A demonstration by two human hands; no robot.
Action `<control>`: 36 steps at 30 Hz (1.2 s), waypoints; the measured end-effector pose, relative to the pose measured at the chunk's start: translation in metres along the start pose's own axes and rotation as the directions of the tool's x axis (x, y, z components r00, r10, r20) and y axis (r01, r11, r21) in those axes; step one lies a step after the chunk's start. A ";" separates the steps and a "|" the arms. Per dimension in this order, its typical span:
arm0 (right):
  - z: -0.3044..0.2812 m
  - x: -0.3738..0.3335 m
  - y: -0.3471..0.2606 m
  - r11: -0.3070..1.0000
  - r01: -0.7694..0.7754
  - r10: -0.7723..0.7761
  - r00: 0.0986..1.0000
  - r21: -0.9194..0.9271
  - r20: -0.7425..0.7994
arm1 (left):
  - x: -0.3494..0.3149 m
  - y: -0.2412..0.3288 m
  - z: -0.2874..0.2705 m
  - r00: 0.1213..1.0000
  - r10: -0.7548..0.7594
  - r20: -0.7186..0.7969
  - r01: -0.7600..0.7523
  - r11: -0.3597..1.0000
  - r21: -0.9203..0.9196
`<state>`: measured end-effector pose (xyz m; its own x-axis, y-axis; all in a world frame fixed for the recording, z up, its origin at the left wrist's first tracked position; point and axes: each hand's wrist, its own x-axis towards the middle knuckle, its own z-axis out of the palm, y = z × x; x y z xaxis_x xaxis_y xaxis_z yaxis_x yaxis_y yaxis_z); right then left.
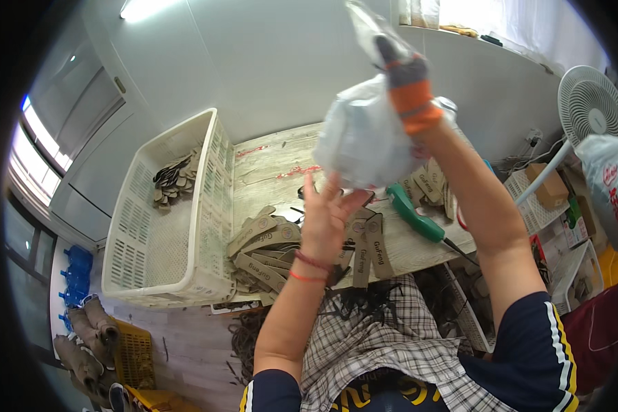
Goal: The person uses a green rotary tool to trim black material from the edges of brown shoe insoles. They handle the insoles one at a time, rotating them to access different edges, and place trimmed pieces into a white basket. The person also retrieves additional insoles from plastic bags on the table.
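My left hand is bare, its fingers apart, over a pile of beige printed strips on the worktable; I see nothing held in it. Just past its fingertips is a bulging white plastic bag. My right hand, in a grey and orange glove, is raised above and partly in front of the bag. A smeared, whitish shape extends from the glove; whether it is the fingers or something held is unclear. A green corded hand tool lies to the right of the strips.
On the left a white slotted crate holds more strips, some with black straps. More strips lie behind the green tool. A white fan stands at the right beside a hanging bag. Shoes and a yellow basket are at lower left.
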<state>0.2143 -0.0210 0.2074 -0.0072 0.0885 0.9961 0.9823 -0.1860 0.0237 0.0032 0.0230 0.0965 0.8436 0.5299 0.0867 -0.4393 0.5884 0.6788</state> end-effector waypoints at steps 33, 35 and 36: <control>-0.116 -0.275 -0.063 0.804 -0.167 0.522 0.659 -0.570 0.542 | -0.012 -0.100 -0.098 0.968 0.233 -0.093 0.085 0.043 0.995; -0.102 -0.273 -0.050 0.661 -0.192 0.747 0.260 -0.725 0.612 | -0.014 -0.131 -0.087 0.963 0.251 -0.102 0.150 -0.181 0.972; -0.098 -0.275 -0.041 0.662 -0.182 0.748 0.233 -0.727 0.622 | -0.013 -0.139 -0.080 0.960 0.270 -0.070 0.134 -0.227 0.965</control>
<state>0.1573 -0.1339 -0.0591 0.8492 0.4900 0.1970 0.5151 -0.8508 -0.1039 0.0292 -0.0168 -0.0576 0.6697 0.7107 0.2154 0.5107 -0.6513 0.5613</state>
